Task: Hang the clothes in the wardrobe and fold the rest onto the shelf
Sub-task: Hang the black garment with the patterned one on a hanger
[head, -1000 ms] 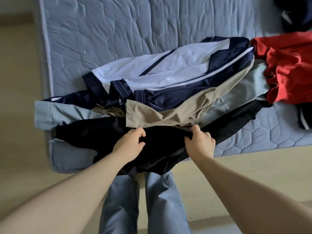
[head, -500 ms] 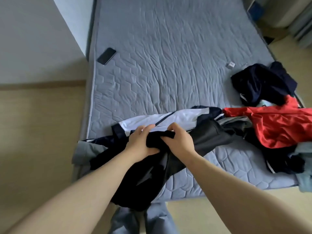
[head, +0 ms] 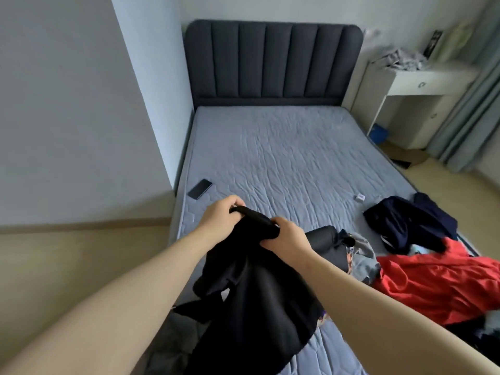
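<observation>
- Black garment (head: 257, 293), at 6 o'clock: matt, soft cloth.
- Red garment (head: 433, 280), at 4 o'clock: thin, smooth cloth with a faint sheen.
- Mattress (head: 284, 158): matt quilted fabric, stitched and wrinkled.
- Headboard (head: 270, 63), at 12 o'clock: dark, matt padded upholstery.
- Phone (head: 200, 188), at 9 o'clock: glossy black face.

The black garment (head: 257, 293) is plain. There's a red garment (head: 438, 282) and a navy garment (head: 405, 226) by the right edge of the quilted grey-blue mattress (head: 284, 158), and the headboard (head: 270, 60) is dark and ribbed.
</observation>
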A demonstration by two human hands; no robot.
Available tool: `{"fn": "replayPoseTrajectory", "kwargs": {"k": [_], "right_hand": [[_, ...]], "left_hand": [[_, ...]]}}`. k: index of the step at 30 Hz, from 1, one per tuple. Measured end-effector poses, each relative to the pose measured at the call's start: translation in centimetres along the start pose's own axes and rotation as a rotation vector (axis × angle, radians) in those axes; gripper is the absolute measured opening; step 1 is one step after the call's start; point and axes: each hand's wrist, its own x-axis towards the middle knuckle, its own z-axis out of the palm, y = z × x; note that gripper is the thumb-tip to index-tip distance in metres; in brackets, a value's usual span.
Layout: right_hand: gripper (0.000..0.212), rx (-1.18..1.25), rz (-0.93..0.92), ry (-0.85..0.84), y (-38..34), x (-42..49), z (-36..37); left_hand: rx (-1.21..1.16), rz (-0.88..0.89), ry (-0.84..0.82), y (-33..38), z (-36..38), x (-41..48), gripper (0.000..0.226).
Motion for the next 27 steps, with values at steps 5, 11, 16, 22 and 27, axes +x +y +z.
{"fn": "replayPoseTrajectory", "kwargs": {"k": [5, 11, 16, 22, 27], "right_hand": [[0.019, -0.212, -0.029, 0.155, -2.9, 0.7, -2.7], [0.019, -0.397, -0.036, 0.24, -4.0, 1.4, -4.9], [0.01, -0.046, -0.053, 0.369, -5.4, 1.8, -6.2], [0.007, 0.27, -0.271, 0.44, -10.6, 1.7, -8.0], [0.004, 0.321, -0.376, 0.319, -14.0, 1.7, -7.7]], "left_hand": [[-0.063, 0.138, 0.215, 4.3, -3.9, 1.1, 0.02], [-0.244, 0.188, 0.446, 7.3, -9.2, 1.7, 0.016], [-0.262, 0.191, 0.56, 7.4, -13.1, 2.3, 0.013], [-0.089, -0.104, 0.634, 4.4, -14.3, 1.9, 0.025], [0.01, -0.093, 0.408, 3.1, -12.7, 0.6, 0.042]]}}
